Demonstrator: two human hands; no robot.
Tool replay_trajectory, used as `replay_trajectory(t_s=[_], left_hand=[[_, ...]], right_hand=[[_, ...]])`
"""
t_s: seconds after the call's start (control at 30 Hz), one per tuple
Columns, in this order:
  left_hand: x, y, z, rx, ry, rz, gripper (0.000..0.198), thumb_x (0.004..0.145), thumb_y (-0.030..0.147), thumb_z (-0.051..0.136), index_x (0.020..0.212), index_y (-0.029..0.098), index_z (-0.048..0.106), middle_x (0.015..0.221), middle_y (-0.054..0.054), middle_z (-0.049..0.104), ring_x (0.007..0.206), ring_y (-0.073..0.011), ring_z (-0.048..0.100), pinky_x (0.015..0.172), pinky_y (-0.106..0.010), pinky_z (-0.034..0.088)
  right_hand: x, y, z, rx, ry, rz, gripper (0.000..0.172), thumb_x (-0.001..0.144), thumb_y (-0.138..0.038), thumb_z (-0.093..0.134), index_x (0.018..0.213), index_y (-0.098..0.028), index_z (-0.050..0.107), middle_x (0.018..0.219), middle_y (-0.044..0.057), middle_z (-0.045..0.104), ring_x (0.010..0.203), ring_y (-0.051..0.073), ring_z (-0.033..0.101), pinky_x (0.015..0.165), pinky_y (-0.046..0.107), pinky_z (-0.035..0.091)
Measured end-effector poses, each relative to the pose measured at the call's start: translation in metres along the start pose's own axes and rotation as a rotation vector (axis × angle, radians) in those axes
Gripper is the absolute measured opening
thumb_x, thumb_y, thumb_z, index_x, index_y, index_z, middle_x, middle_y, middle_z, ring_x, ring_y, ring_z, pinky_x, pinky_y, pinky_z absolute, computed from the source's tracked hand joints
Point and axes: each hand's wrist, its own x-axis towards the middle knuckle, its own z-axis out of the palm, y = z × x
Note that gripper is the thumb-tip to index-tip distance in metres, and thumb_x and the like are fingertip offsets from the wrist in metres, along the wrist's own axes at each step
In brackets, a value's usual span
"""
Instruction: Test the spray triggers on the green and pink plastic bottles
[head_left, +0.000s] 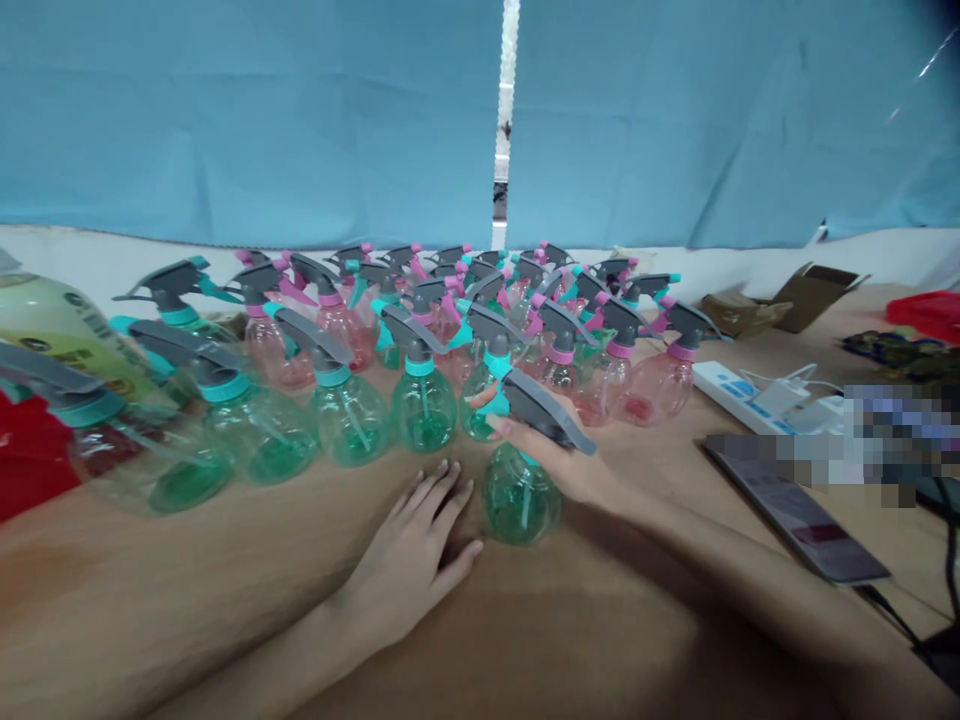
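Observation:
My right hand [574, 465] is wrapped round the neck of a green spray bottle [520, 505] with a grey and teal trigger head, which stands upright at the front of the group. Part of the neck is hidden by the fingers. To its left, my left hand [424, 540] lies on the wooden table [300, 590] with its fingers apart and nothing in it. Just beyond that hand are a green spray bottle [424, 410] and another green spray bottle [350, 420] with teal collars.
Several more green and pink spray bottles [652, 385] crowd the back of the table. On the right lie a white power strip [739, 395], a dark phone [795, 510] and cables. A cardboard box [814, 297] sits behind them. At far left are a yellow-green package [67, 325] and red material [30, 455].

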Motion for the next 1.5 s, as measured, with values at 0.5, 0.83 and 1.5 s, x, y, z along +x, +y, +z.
replay_trajectory(t_s=[0.5, 0.83, 1.5], left_hand=[[0.0004, 0.0010, -0.0025, 0.021, -0.027, 0.005, 0.058, 0.097, 0.049, 0.040, 0.138, 0.008, 0.044, 0.148, -0.016, 0.040, 0.137, -0.0296, 0.036, 0.109, -0.049, 0.033], [0.0000, 0.0013, -0.0014, 0.012, -0.017, -0.004, 0.057, 0.097, 0.049, 0.041, 0.138, 0.010, 0.044, 0.147, -0.015, 0.040, 0.136, -0.0290, 0.036, 0.109, -0.049, 0.033], [0.0005, -0.0005, -0.0012, -0.016, -0.008, 0.003, 0.054, 0.096, 0.048, 0.041, 0.138, 0.013, 0.043, 0.147, -0.014, 0.042, 0.137, -0.0286, 0.035, 0.111, -0.049, 0.031]], right_hand=[[-0.0013, 0.0026, -0.0018, -0.034, -0.007, 0.000, 0.020, 0.086, -0.036, 0.060, 0.103, -0.025, 0.063, 0.085, 0.001, 0.059, 0.069, 0.014, 0.051, 0.079, 0.034, 0.048], [0.0000, 0.0034, -0.0019, -0.031, -0.021, -0.013, 0.021, 0.086, -0.037, 0.060, 0.103, -0.025, 0.063, 0.087, 0.001, 0.061, 0.074, 0.015, 0.055, 0.079, 0.034, 0.047], [0.0040, -0.0031, -0.0035, 0.016, -0.117, -0.022, 0.018, 0.086, -0.040, 0.059, 0.093, -0.025, 0.060, 0.077, -0.002, 0.056, 0.060, 0.012, 0.046, 0.067, 0.031, 0.044]])
